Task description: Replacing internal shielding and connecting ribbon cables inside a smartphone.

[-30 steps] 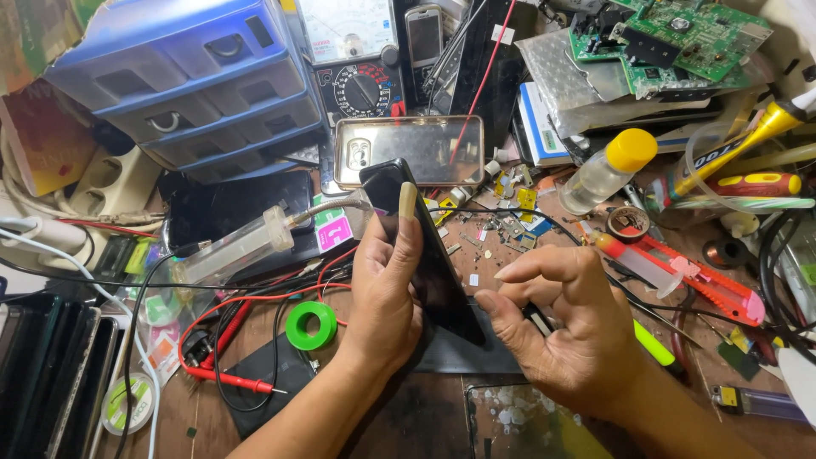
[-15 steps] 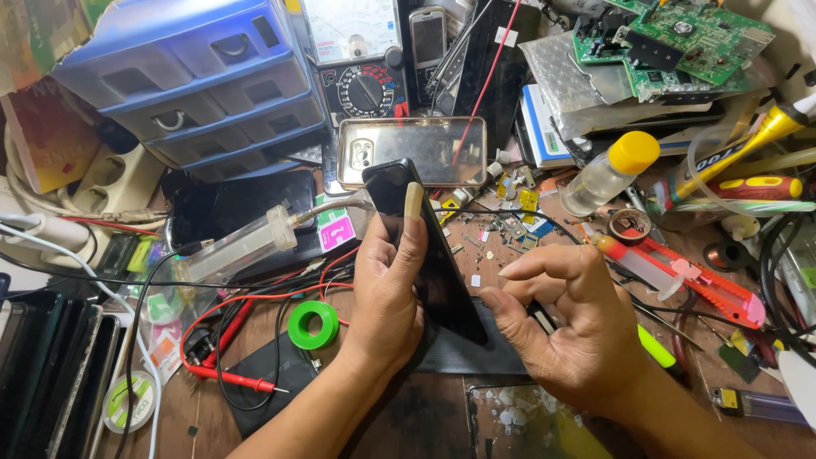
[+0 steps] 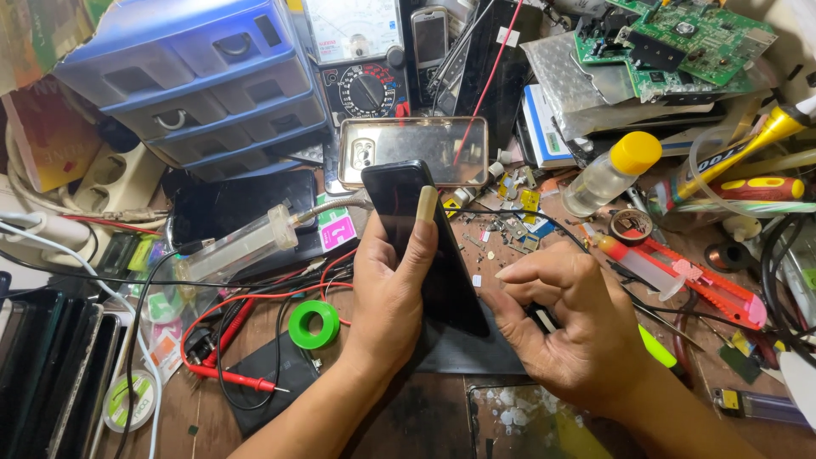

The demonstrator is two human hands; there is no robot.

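Head view of a worn wooden tabletop (image 3: 399, 425) crowded with repair gear. Largest, at upper left, a blue plastic cabinet (image 3: 195, 76) with 3 visible translucent drawers; right of it an analog multimeter (image 3: 361, 64) with a round black dial, and at upper right a green circuit board (image 3: 688, 38) lying on crinkled silver foil. A glossy metallic rectangular phone back cover (image 3: 425, 149) lies flat at centre. In front of it the left hand (image 3: 387, 293) is wrapped around a slim black smartphone (image 3: 416, 229), held tilted on edge above a dark mat, thumb laid along its smooth glass face. The right hand (image 3: 569, 327), just beside the phone's lower edge, has its fingers curled together, pinching a thin dark tool (image 3: 544, 319); what kind cannot be told. Smaller items: a clear bottle with a yellow cap (image 3: 608, 174), a red utility knife (image 3: 697, 280), a green tape ring (image 3: 314, 324). Compared with 0.5 s ago, both hands and the phone keep nearly the same pose.
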